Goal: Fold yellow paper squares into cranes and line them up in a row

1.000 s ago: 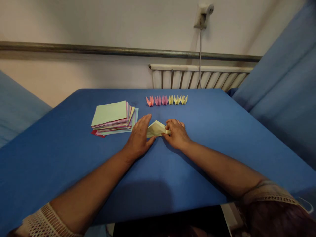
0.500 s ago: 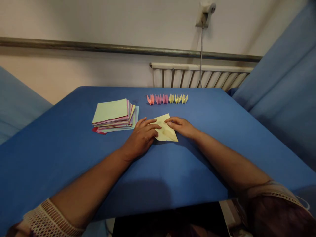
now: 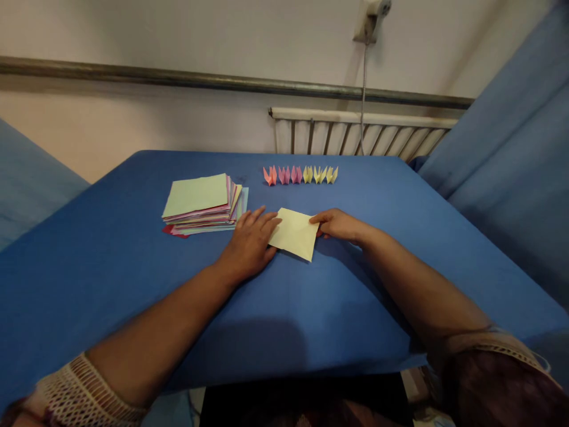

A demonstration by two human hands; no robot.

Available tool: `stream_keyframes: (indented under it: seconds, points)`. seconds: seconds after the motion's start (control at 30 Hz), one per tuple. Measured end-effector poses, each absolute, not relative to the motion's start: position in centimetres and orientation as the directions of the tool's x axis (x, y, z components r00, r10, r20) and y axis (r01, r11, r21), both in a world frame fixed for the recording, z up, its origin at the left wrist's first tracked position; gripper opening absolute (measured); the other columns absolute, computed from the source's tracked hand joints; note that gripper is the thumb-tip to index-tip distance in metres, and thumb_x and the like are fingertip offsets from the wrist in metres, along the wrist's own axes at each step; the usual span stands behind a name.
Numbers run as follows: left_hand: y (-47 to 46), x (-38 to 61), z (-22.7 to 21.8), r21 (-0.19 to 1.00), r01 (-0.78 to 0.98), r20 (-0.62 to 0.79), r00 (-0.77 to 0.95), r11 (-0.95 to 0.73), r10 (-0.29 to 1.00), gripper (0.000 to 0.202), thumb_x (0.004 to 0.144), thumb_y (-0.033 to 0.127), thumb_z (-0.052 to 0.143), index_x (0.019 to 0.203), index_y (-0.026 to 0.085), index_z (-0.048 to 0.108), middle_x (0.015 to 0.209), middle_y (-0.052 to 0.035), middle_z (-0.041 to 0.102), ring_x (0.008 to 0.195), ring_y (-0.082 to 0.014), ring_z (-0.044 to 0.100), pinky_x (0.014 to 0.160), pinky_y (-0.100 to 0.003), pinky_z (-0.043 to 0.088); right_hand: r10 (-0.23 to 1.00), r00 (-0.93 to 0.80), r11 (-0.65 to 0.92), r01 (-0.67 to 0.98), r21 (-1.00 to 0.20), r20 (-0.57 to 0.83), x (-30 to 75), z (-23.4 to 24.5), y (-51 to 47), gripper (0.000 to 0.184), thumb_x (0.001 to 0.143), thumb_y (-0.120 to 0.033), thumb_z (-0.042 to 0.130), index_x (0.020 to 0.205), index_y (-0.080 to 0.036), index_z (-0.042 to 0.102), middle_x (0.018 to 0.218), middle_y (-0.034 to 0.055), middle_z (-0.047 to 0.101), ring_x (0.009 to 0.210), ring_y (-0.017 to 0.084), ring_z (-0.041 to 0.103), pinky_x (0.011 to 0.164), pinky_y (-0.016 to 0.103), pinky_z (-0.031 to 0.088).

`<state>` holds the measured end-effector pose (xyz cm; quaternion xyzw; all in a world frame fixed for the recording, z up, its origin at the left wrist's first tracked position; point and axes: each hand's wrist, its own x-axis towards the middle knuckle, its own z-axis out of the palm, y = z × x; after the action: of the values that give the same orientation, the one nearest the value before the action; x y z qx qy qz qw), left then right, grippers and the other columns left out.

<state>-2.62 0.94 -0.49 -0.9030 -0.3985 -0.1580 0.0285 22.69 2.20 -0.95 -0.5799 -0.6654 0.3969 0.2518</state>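
Observation:
A pale yellow folded paper (image 3: 294, 233) lies flat on the blue table (image 3: 338, 296). My left hand (image 3: 249, 242) rests with fingers spread, its fingertips pressing the paper's left edge. My right hand (image 3: 336, 225) pinches the paper's right corner between thumb and fingers. A stack of coloured paper sheets (image 3: 203, 203) sits just left of my left hand. Beyond the paper stands a row of small folded paper figures (image 3: 300, 175), orange, pink and yellow.
A white radiator (image 3: 360, 133) and a metal rail (image 3: 178, 78) run along the wall behind the table. A cable hangs from a wall socket (image 3: 371, 12). Blue fabric (image 3: 511, 136) rises at the right, more blue at the far left.
The yellow paper went from a raised, half-open fold to a flat square. My right hand slid from its middle to its right corner; my left hand stayed at its left edge.

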Motion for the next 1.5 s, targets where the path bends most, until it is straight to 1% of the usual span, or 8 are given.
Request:
stream_keyframes:
  seconds: [0.13,0.4,0.53,0.67,0.93,1.13,1.3,1.5]
  points:
    - [0.4,-1.8,-0.6,0.067,0.669,0.244,0.708,-0.74,0.663,0.034,0.082,0.019,0.056,0.114,0.019,0.066,0.137,-0.0098,0.06,0.139,-0.0305,0.04,0.116,-0.054,0.026,0.91,-0.286,-0.087,0.574,-0.814,-0.299,23.1,-0.5,2.0,0.043,0.074,0.001,0.051,0.108,-0.017,0.071,0.098,0.0066,0.075,0.078,0.016,0.07,0.067,0.025,0.053]
    - [2.7,-2.6,-2.1,0.21,0.734,0.26,0.595,-0.646,0.761,0.022,0.085,0.025,0.056,0.097,0.019,0.073,0.123,-0.0078,0.069,0.128,-0.0294,0.052,0.109,-0.049,0.039,0.926,-0.361,0.364,0.77,-0.525,0.113,22.9,-2.7,2.2,0.03,0.071,-0.014,0.075,0.1,-0.02,0.069,0.128,0.0095,0.055,0.116,0.02,0.054,0.1,0.034,0.041]
    - [3.0,-2.8,-2.2,0.339,0.723,0.234,0.554,-0.602,0.799,0.034,0.088,0.037,0.053,0.111,0.017,0.07,0.118,-0.0097,0.071,0.124,-0.0278,0.055,0.108,-0.044,0.041,0.927,-0.366,0.355,0.78,-0.514,0.086,23.0,-2.4,2.6,0.005,0.083,-0.023,0.065,0.083,-0.018,0.068,0.101,0.005,0.064,0.094,0.016,0.059,0.088,0.03,0.044]
    - [3.3,-2.8,-1.8,0.361,0.76,0.205,0.5,-0.54,0.842,0.041,0.092,0.046,0.046,0.106,0.017,0.071,0.106,-0.0094,0.072,0.109,-0.0267,0.063,0.1,-0.04,0.046,0.978,-0.205,0.157,0.856,-0.493,-0.044,23.1,-1.8,2.8,0.027,0.09,-0.038,0.057,0.073,-0.018,0.065,0.076,0.0024,0.064,0.069,0.015,0.055,0.065,0.027,0.041]
    - [3.8,-1.8,-1.5,0.154,0.9,0.173,0.382,-0.408,0.908,0.041,0.088,0.05,0.052,0.096,0.014,0.07,0.096,-0.0129,0.068,0.096,-0.0299,0.06,0.089,-0.043,0.047,0.985,-0.057,0.116,0.915,-0.385,0.162,21.0,-2.5,2.1,0.044,0.088,-0.061,0.054,0.094,-0.018,0.063,0.099,0.0101,0.067,0.093,0.024,0.061,0.08,0.034,0.044]
    - [3.6,-1.7,-1.8,0.234,0.898,0.177,0.338,-0.373,0.924,0.051,0.084,0.045,0.06,0.122,0.012,0.06,0.119,-0.0144,0.066,0.112,-0.0311,0.056,0.1,-0.042,0.044,0.994,-0.017,0.059,0.923,-0.381,0.111,20.2,-2.4,2.1,0.041,0.084,-0.047,0.065,0.113,-0.019,0.058,0.111,0.0108,0.066,0.102,0.025,0.062,0.085,0.035,0.045]
    - [3.9,-2.1,-2.4,0.273,0.876,0.186,0.357,-0.397,0.915,0.058,0.085,0.045,0.061,0.132,0.012,0.055,0.128,-0.0143,0.063,0.12,-0.0307,0.055,0.105,-0.042,0.041,0.998,0.016,-0.037,0.919,-0.392,-0.057,20.2,-1.6,2.2,0.041,0.078,-0.053,0.07,0.103,-0.021,0.062,0.098,0.0091,0.07,0.093,0.026,0.064,0.075,0.034,0.045]
    - [3.7,-2.2,-2.4,0.314,0.841,0.186,0.4,-0.44,0.897,0.056,0.085,0.042,0.06,0.131,0.011,0.055,0.13,-0.0154,0.062,0.121,-0.0308,0.055,0.107,-0.043,0.04,0.999,-0.031,0.038,0.873,-0.487,0.022,20.2,-2.3,2.2,0.029,0.073,-0.041,0.075,0.088,-0.021,0.061,0.1,0.0068,0.064,0.089,0.021,0.06,0.075,0.032,0.044]
